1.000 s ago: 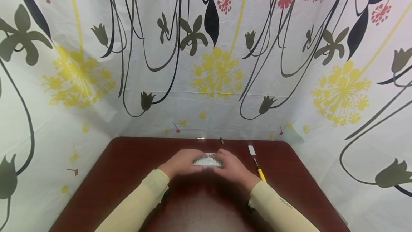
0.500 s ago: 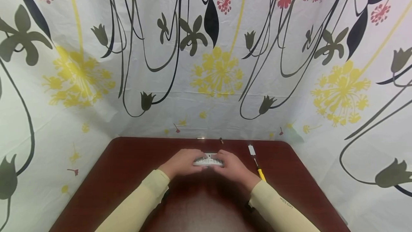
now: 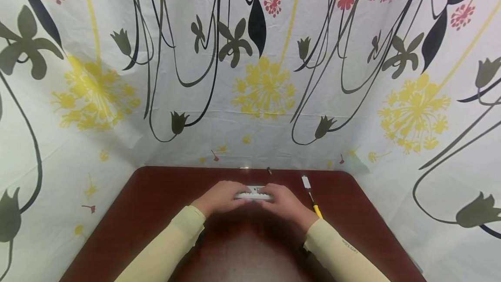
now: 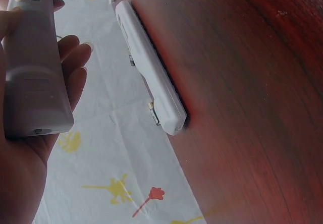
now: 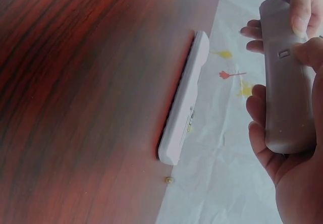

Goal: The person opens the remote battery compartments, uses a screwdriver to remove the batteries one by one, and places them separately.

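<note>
Both hands grip one slim whitish mini keyboard, its keyed face (image 3: 253, 196) showing between them in the head view. Its underside (image 4: 35, 77), with a small rectangular switch, faces both wrist cameras. My left hand (image 3: 221, 197) holds one end and my right hand (image 3: 283, 203) the other, fingers curled behind it. Thumbs (image 5: 300, 26) press on the switch side in the right wrist view. Beyond the held keyboard, a second long white casing (image 4: 151, 72) lies on the table, its dark bumpy side downward; the hands partly hide it in the head view.
Two small batteries (image 3: 244, 168) (image 3: 269, 171) lie by the table's far edge. On the right are a white flat cover (image 3: 306, 182) and a yellow-handled screwdriver (image 3: 317, 210). A flowered cloth (image 3: 266, 86) surrounds the dark red glossy table (image 3: 156, 190).
The held keyboard has tilted, so fewer of its keys show from the head. The right hand has shifted very slightly; both hands keep their grip, and the things on the table stay put.
</note>
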Tool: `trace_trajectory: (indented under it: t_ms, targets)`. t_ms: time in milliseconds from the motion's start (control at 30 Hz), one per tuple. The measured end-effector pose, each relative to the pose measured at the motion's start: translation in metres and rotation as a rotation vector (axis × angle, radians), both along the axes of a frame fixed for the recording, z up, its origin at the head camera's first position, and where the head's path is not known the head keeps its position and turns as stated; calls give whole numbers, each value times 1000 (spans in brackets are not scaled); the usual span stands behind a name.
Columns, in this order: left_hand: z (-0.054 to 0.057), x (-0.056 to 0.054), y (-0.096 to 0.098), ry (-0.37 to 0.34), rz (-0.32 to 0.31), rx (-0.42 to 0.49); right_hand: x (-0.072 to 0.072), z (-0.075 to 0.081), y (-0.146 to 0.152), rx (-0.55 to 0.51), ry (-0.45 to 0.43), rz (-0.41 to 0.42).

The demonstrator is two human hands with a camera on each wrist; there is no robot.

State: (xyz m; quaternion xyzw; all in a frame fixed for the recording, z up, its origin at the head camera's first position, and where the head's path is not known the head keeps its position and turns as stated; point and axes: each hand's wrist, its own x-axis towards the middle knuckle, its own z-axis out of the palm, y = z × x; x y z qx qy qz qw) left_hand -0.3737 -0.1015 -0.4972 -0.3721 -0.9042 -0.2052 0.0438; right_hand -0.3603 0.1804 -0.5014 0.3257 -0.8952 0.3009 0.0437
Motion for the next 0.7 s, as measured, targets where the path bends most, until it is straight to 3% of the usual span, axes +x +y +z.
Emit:
trace_trajectory:
  t_ms: [700]
  targets:
    - [1,-1,-6,0,29,16,-2,-4,6,-136,-216,-2]
